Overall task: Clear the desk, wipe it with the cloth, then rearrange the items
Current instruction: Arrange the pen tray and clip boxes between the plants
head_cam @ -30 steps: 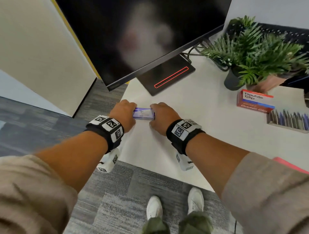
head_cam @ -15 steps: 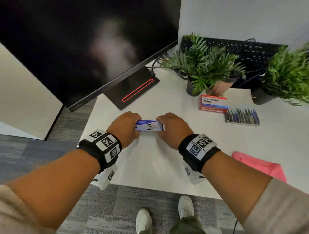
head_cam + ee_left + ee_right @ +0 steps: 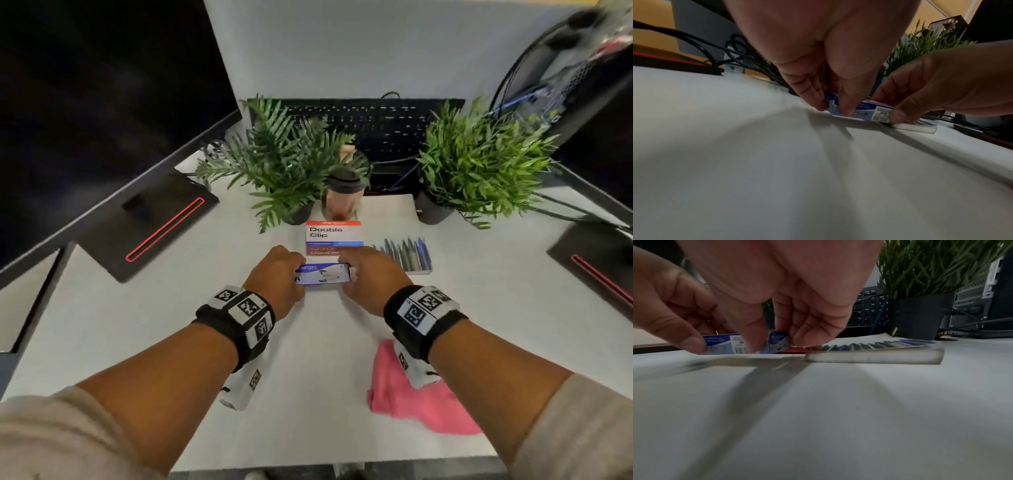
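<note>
stapler box on desk, pinched endwise between both hands' fingers

1. The ends of the small blue box sit under the fingers of the left hand and the right hand; whether its base touches the desk cannot be told.
2. Most print on the box is too blurred to read in the wrist views.
3. The near edge of the Double Clip box is covered by the right hand's fingers.
4. Part of the pink cloth lies hidden beneath the right wrist.
5. The keyboard is partly screened by two potted plants.
6. The left monitor is cut off by the picture's edge.
7. The pen case is smeared by blur.
</note>
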Demonstrator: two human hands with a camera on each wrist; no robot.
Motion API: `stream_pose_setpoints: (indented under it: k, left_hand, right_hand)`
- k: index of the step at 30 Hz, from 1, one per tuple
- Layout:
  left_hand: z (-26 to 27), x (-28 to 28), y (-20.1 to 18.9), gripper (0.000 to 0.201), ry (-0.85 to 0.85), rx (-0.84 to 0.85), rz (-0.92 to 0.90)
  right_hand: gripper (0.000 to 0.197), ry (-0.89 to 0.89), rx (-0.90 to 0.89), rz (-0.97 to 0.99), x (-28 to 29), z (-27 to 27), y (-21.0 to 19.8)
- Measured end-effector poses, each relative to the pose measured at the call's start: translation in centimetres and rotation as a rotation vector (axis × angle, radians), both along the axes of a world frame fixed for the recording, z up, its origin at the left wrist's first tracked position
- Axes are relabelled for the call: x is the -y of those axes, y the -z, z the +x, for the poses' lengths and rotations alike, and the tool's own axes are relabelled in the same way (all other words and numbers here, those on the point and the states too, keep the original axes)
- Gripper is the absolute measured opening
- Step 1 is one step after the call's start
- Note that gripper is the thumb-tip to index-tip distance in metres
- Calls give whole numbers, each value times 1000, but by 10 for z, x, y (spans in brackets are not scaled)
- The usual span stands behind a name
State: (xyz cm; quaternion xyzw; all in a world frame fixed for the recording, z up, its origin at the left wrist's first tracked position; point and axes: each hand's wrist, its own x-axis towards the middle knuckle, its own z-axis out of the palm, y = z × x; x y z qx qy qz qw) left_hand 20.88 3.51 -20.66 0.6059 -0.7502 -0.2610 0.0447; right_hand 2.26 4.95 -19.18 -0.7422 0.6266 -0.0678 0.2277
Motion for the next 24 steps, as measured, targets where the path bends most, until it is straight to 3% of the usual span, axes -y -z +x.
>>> stream_pose_setpoints:
  k: [10,17,19,21,24]
  left_hand:
    - [-28,13,24,43,-69,-34,-53]
    - [-28,6,20,44,-104,-72,-126]
    - [-27,-4,13,41,-183,-81,-164]
    - [-29,-21,7,29,-201,-94,-225]
    - [-43,-50,0,14,-79,-140,-203]
  right_hand:
    - [32,-3,17,27,22,-34,26]
    - [38,-7,53,3,20,-39,23]
    - [32,21,78,-28,16,-43,16]
    - [13,27,93,-70,6,-51,8]
    - [8,-73,52,77,-16,-76,0]
